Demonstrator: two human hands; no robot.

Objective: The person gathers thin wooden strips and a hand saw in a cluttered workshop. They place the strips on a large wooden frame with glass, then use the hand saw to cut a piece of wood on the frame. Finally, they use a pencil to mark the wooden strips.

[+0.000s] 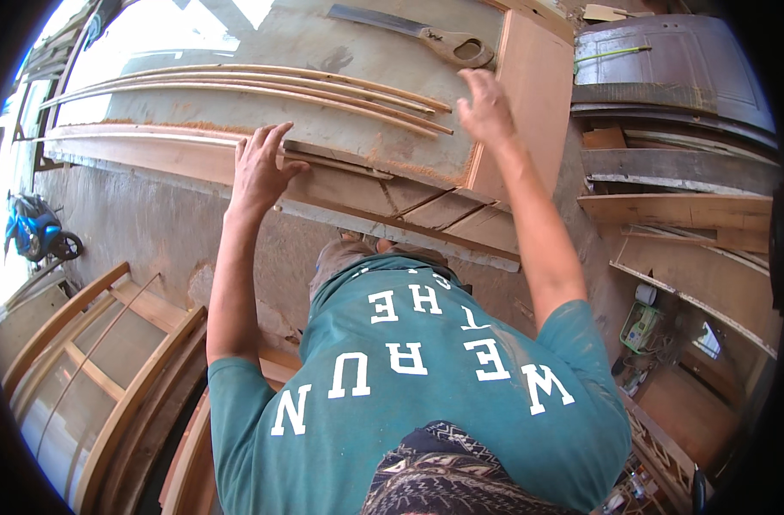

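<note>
My left hand point(266, 168) rests with spread fingers on the near wooden edge point(169, 142) of a large framed panel lying flat on the workbench. My right hand point(488, 110) is raised over the panel's right side, fingers apart and slightly curled, with nothing visible in it. Just beyond its fingertips lies a handsaw point(454, 45) with a wooden handle, its blade pointing left. Between my hands and the saw, several thin wooden strips point(340, 88) lie lengthwise on the panel's grey surface point(375, 57). Whether the right fingertips touch anything is unclear.
Sawdust point(413, 167) lies along the panel's near edge. Stacked boards point(675, 172) and a dark panelled door point(675, 51) stand at the right. Wooden frames point(108, 369) lean at the lower left. A blue motorbike point(38, 227) is parked at the far left.
</note>
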